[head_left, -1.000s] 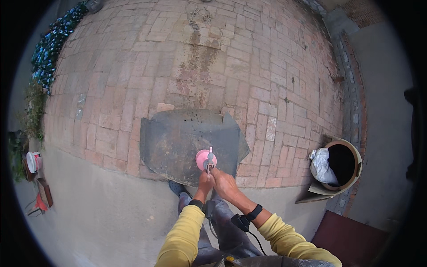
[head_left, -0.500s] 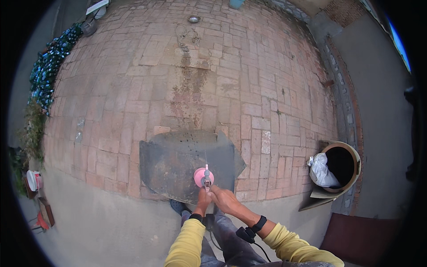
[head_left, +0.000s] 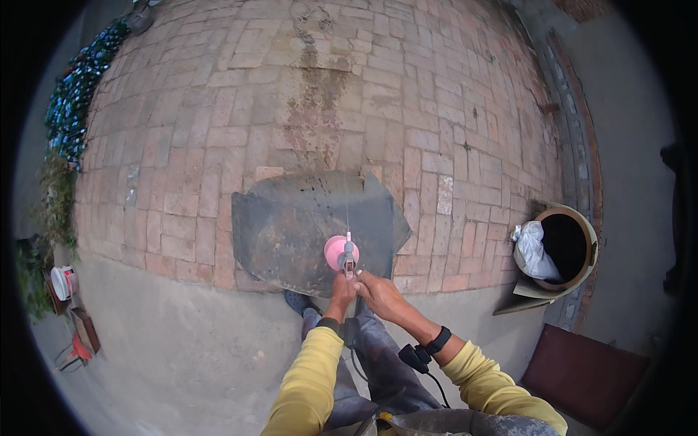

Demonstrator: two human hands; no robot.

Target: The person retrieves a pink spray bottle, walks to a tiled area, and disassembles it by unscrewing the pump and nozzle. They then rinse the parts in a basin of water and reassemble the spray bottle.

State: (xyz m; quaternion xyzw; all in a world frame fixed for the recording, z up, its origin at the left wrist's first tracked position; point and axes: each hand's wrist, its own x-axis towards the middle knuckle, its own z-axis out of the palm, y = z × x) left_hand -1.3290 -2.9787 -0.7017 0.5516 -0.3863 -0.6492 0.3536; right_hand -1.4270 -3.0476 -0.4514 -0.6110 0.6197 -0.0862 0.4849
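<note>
A pink spray bottle (head_left: pixel 334 251) with a grey and pink spray head is held out in front of my legs, seen from above. My left hand (head_left: pixel 342 292) is closed around the handle end of its head. My right hand (head_left: pixel 379 294) is closed too, its fingers at the same rear end of the head, touching or nearly touching the left. A thin pale streak runs forward from the nozzle. Below the bottle lies a dark grey mat (head_left: pixel 291 232) with ragged edges, specked with dark wet spots. Both palms are hidden.
Wet stains (head_left: pixel 313 109) run across the brick paving (head_left: pixel 182 145) beyond the mat. On the right stands a round tub (head_left: pixel 563 243) with dark contents and a white plastic bag (head_left: pixel 534 251). Green bottles (head_left: pixel 83 91) line the left side, above a white bucket (head_left: pixel 64 282).
The view has tilted down, so the mat and hands sit higher in the picture. Both hands keep their hold on the spray bottle, and the thin streak still shows at the nozzle.
</note>
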